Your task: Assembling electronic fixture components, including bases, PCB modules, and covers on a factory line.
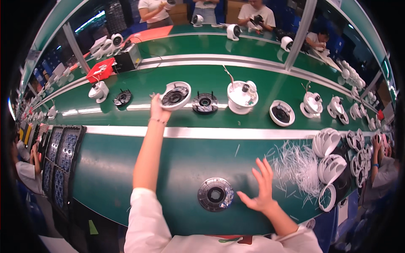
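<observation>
My left hand (158, 110) reaches out over the far green surface, its fingers closed on the left rim of a white round housing (185, 101) with a black part inside. My right hand (263, 190) is above the near table, empty, with fingers spread. Just left of its thumb lies a black round disc (209, 200), with a dark centre and a small blue circuit board on its right edge. A black round part (205, 103) with two upright prongs sits right of the housing. Some fingers of my left hand are hidden behind the rim.
White device bodies (241, 95) and another white housing (282, 113) stand along the far belt. Thin white strips (297, 168) pile up at right beside stacked white rings (331, 168). Trays of blue boards (63, 156) lie at left. People work across and at both sides.
</observation>
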`<state>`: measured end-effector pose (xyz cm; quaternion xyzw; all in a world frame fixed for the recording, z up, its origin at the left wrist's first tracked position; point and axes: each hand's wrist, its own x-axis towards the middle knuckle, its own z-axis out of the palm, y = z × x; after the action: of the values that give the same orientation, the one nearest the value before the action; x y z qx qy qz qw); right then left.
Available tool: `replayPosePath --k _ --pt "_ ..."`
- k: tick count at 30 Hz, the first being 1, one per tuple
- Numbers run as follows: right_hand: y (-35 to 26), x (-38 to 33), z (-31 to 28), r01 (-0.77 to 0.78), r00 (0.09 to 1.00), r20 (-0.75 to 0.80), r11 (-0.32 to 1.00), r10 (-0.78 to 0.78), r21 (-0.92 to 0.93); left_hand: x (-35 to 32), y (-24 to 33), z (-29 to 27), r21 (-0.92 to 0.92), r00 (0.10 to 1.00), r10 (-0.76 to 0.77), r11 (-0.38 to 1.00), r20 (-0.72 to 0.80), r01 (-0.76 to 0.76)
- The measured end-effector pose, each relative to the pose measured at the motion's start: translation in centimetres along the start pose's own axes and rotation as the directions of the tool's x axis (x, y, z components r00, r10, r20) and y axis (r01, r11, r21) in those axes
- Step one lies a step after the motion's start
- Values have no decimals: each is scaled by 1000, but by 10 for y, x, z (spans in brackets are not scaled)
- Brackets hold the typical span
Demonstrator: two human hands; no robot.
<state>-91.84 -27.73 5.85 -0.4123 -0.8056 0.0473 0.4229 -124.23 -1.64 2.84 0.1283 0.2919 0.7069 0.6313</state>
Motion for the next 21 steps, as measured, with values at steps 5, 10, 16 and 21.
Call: replayPosePath --k 5,10,16,21 --pt "1 -17 9 -129 990 -50 992 128 -3 108 -40 -8 -21 999 -29 999 -38 28" --pt "20 -26 -3 -186 982 -11 982 186 11 121 -92 0 237 943 235 955 -236 -179" --pt "21 -21 -13 -196 980 -23 980 197 11 136 -82 -6 661 832 487 720 -265 -211" --pt "12 -15 -6 -196 977 -78 980 197 20 133 -47 -6 879 864 470 471 -179 -74"
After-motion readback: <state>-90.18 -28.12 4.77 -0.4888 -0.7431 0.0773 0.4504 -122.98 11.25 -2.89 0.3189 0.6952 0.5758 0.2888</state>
